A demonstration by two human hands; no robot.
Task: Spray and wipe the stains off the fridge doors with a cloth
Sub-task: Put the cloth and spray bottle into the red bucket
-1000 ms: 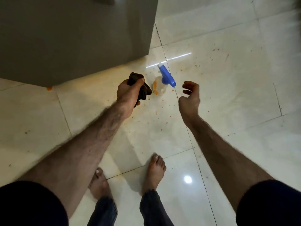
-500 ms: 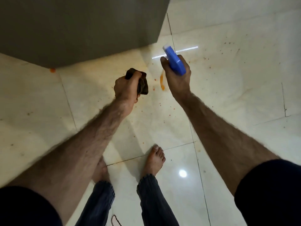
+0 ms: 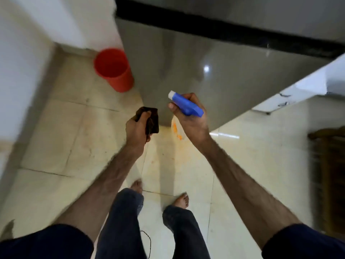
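Note:
The grey fridge door (image 3: 214, 71) fills the upper middle of the view, with a black gap above it. My right hand (image 3: 190, 120) grips a spray bottle (image 3: 184, 105) with a blue head and white nozzle, held up close in front of the lower door, nozzle pointing up-left. The bottle's clear body with orange marks hangs below my palm. My left hand (image 3: 137, 128) holds a crumpled dark brown cloth (image 3: 152, 118) beside it, just left of the bottle.
A red bucket (image 3: 113, 70) stands on the tiled floor (image 3: 74, 131) at the fridge's left corner, by a white wall (image 3: 22, 71). A white appliance (image 3: 308, 86) sits to the right, and dark wooden furniture (image 3: 328, 174) at the far right. My bare feet stand below.
My right hand reached for the bottle on the floor, took it and lifted it. The view has swung up from the floor to the fridge door. My left hand kept the cloth.

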